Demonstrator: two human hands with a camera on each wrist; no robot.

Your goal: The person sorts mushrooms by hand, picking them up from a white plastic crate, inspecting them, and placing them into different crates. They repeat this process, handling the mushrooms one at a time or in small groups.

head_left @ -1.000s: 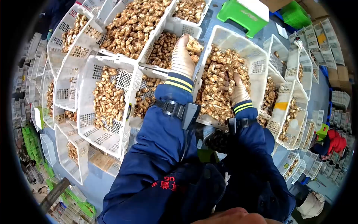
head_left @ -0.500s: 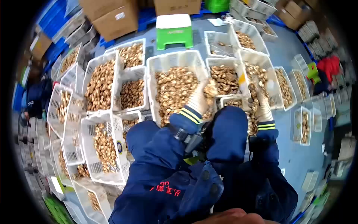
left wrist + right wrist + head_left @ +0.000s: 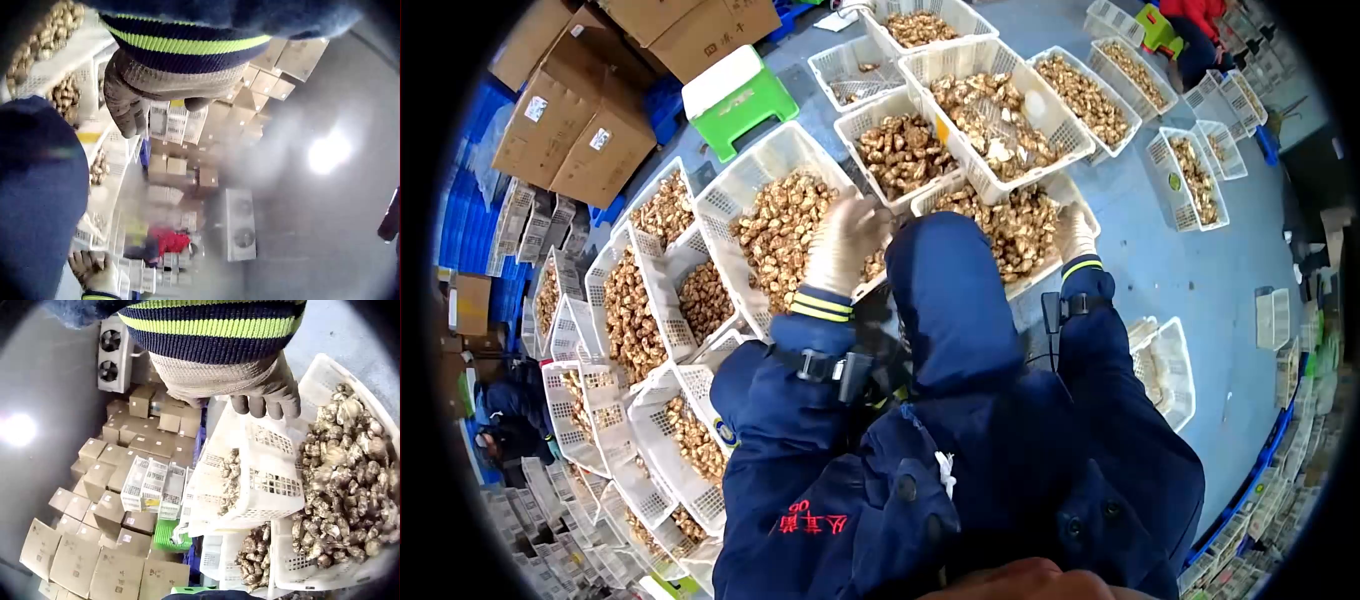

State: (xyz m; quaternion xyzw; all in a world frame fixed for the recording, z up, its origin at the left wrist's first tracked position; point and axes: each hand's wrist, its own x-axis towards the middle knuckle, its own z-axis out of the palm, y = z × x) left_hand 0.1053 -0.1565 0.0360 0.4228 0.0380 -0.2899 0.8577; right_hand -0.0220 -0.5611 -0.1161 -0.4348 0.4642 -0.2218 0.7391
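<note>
My gloved left hand point(image 3: 845, 240) hovers over the right side of a large white crate point(image 3: 720, 205) of stubby brown-and-white mushrooms point(image 3: 785, 235). Its fingers hang loosely, and no mushroom shows in them in the left wrist view. At the right end of a lower white crate point(image 3: 1032, 288) is my gloved right hand point(image 3: 1076, 232), fingers bent downward by the rim. Nothing shows between its fingertips in the right wrist view. Brown mushrooms point(image 3: 344, 487) fill that crate. Another white crate point(image 3: 1055, 115), holding a thinner layer of mushrooms, sits above its far side.
More crates of mushrooms stand at left, including a crate with smaller dark ones point(image 3: 705, 295). A green stool point(image 3: 740, 105) with a white top is beyond. Cardboard boxes point(image 3: 595, 135) are stacked behind. A white crate point(image 3: 1172, 370) lies on the blue floor at right.
The view has swung right. The left hand has let go of its pale mushroom; the right hand, earlier holding dark mushrooms, is now without them at the lower crate's right end.
</note>
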